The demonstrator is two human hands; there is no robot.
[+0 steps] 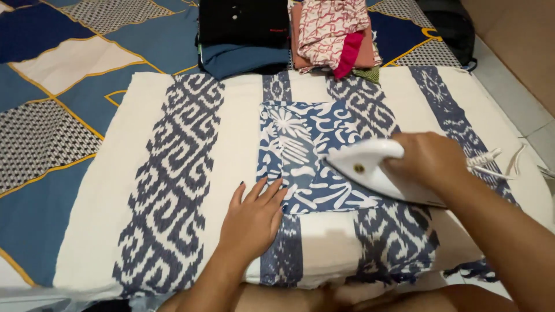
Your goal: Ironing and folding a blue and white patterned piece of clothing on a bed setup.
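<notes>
A small folded cloth (312,153) lay on a big cloth (173,173) spread over the bed (46,115). An iron (376,170) sat on its right part. Behind it were two clothes piles (289,32), maybe folded. A bag (454,26) stood far right.

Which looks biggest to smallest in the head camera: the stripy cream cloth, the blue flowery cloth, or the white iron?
1. Stripy cream cloth
2. Blue flowery cloth
3. White iron, partly hidden by the right hand

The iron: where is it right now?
In the head view, the white iron sits right of centre on the blue patterned cloth, gripped by the right hand.
</notes>
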